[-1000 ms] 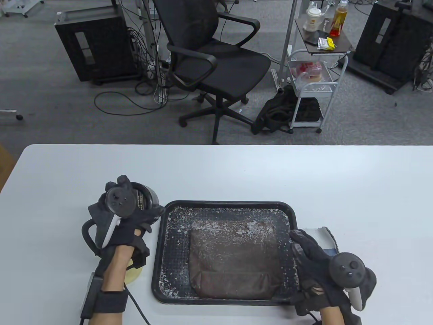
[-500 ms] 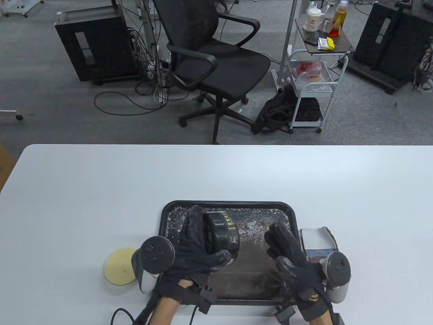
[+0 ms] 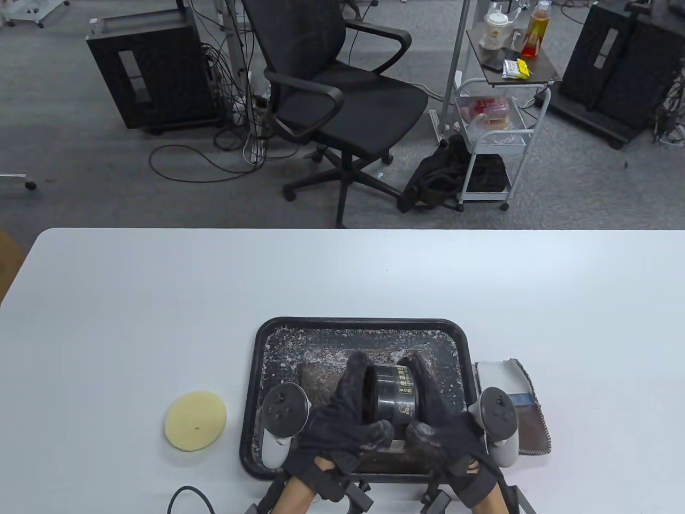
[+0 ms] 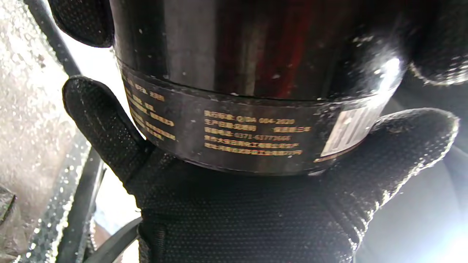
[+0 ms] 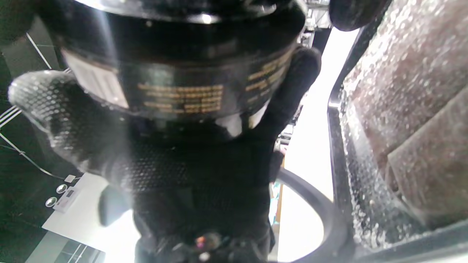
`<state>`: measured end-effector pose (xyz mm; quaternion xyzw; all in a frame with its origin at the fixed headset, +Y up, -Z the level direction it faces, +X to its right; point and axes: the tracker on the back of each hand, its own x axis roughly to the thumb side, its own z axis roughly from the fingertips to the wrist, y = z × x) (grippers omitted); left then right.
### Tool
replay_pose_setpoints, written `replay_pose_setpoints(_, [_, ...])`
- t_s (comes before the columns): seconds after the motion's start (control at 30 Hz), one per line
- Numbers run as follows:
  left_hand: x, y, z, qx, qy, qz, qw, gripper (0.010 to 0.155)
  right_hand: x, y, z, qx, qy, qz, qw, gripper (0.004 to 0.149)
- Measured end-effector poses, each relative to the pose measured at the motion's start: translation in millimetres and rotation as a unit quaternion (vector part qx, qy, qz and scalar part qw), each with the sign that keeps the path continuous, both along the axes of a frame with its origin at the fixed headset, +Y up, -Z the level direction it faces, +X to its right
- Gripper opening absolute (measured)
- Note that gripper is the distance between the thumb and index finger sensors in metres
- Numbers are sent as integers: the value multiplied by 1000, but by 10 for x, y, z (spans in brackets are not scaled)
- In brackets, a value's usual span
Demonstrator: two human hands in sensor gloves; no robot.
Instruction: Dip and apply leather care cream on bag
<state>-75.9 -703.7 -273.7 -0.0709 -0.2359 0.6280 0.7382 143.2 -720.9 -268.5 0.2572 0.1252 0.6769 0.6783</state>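
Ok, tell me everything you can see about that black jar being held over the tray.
The jar is a round, glossy black tub with a label band of gold print and a white barcode patch. It is tipped on its side above the tray and the bag. The left hand and the right hand grip its two ends. Whether it is open cannot be told.

Table view: high, looking down and forward; white table (image 3: 374, 278) low, office floor toward 12 o'clock.
Left wrist view: pressed close against black jar (image 4: 252, 91), tray (image 4: 78, 204) at 8 o'clock.
Right wrist view: equally close, jar (image 5: 179, 62) overhead, tray (image 5: 338, 153) at 3 o'clock.
Shared: jar (image 3: 393, 395), tray (image 3: 364, 324).
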Motion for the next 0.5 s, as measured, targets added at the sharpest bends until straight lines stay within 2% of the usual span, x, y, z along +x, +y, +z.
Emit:
replay_pose_setpoints(0.1, [-9, -31, -4, -12, -6, 4, 1000, 116, -15, 15, 18, 7, -4, 23, 1000, 120])
replay_pose_setpoints(0.2, [-13, -25, 0, -20, -3, 9, 1000, 114, -13, 53, 43, 18, -39, 11, 999, 120])
replay_pose_setpoints(0.5, [18, -68, -12, -65, -12, 7, 998, 113, 79, 72, 98, 36, -91, 14, 995, 118])
